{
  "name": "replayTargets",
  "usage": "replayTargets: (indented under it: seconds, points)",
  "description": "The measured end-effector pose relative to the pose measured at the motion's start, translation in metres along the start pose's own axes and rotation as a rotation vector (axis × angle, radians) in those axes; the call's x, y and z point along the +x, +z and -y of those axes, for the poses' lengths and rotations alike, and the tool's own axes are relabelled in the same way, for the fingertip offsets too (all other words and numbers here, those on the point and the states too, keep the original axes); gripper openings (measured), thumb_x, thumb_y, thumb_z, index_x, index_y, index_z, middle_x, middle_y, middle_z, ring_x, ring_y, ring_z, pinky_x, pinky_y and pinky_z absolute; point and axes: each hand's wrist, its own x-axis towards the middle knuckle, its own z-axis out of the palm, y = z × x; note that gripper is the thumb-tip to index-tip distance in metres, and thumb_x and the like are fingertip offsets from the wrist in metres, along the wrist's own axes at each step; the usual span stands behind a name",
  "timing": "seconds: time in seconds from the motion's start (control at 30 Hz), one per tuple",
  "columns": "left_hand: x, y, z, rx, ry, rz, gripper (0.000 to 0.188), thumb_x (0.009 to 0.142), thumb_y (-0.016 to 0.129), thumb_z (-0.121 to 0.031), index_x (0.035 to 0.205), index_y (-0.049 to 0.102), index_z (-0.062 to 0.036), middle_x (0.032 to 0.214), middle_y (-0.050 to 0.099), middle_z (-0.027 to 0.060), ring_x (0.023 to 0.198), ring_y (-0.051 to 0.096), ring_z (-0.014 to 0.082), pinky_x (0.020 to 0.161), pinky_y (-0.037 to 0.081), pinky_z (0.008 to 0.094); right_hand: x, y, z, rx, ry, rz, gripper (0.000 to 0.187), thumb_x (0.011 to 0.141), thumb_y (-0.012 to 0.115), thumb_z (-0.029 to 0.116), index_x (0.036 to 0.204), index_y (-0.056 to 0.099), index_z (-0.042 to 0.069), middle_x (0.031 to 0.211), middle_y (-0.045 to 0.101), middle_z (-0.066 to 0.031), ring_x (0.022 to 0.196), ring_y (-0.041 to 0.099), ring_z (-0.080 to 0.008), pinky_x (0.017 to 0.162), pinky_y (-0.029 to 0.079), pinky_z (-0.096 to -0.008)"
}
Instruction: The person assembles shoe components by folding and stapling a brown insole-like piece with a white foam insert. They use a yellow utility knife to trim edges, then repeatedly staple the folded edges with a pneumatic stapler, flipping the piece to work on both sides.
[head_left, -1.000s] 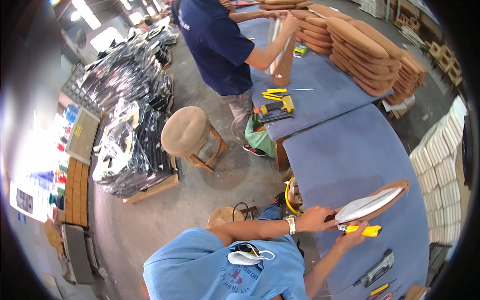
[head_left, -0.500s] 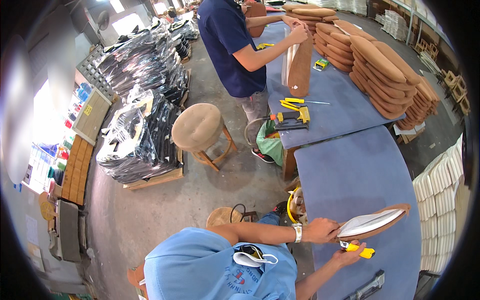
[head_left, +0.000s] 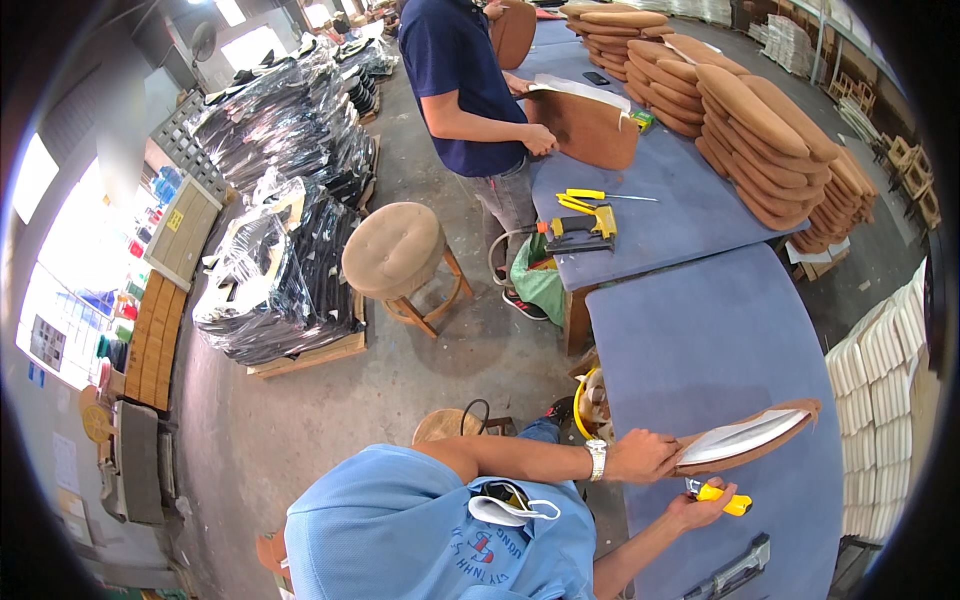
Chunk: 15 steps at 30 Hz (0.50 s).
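Gripping the near end of a brown seat pad [head_left: 745,440] with left hand [head_left: 640,458], fingers clamped on its edge, pad tilted on edge over the blue tabletop [head_left: 700,340], pale underside showing; right hand [head_left: 700,508] just below, closed around a yellow-handled tool [head_left: 722,496]; farther along, another person holding a similar brown pad [head_left: 590,125] beside stacked brown cushions [head_left: 760,130], yellow staple gun [head_left: 585,225] lying nearby

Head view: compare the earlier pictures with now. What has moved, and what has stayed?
The right hand with the yellow tool drew back under the brown seat panel. The co-worker's panel turned broadside. The left hand still grips the brown seat panel; nothing was let go.
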Motion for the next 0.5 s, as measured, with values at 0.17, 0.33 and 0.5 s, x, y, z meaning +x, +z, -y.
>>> replayTargets:
  seconds: [0.17,0.33,0.5]
  points:
    - [0.009,-0.008,0.001,-0.021,-0.016,0.116,0.035,0.104,0.057,-0.028,0.1,0.071,0.0038,0.094,0.072,0.0206,0.075,0.07,0.0425,0.067,0.057,0.0516,0.006,-0.007,0.003,0.009,-0.017,0.033,0.028,0.1,0.066,0.031,0.088,0.052,0.009,0.076,0.052,-0.0005,0.075,0.051,-0.0136,0.073,0.04,-0.0325]
    - [0.006,-0.007,0.004,-0.066,0.064,0.106,0.035,0.104,0.058,-0.028,0.096,0.07,0.003,0.093,0.072,0.0199,0.076,0.069,0.0421,0.067,0.057,0.0503,0.007,0.004,0.002,0.019,-0.02,0.041,0.029,0.101,0.066,0.031,0.087,0.053,0.009,0.075,0.052,-0.0006,0.074,0.05,-0.0139,0.074,0.041,-0.0328]
    - [-0.001,-0.002,0.009,-0.08,0.088,0.08,0.034,0.104,0.058,-0.027,0.095,0.07,0.0027,0.093,0.072,0.019,0.077,0.069,0.0417,0.068,0.056,0.0503,0.005,-0.004,0.002,0.003,-0.001,0.093,0.03,0.101,0.066,0.032,0.087,0.052,0.01,0.076,0.052,-0.0009,0.076,0.051,-0.0143,0.075,0.041,-0.0325]
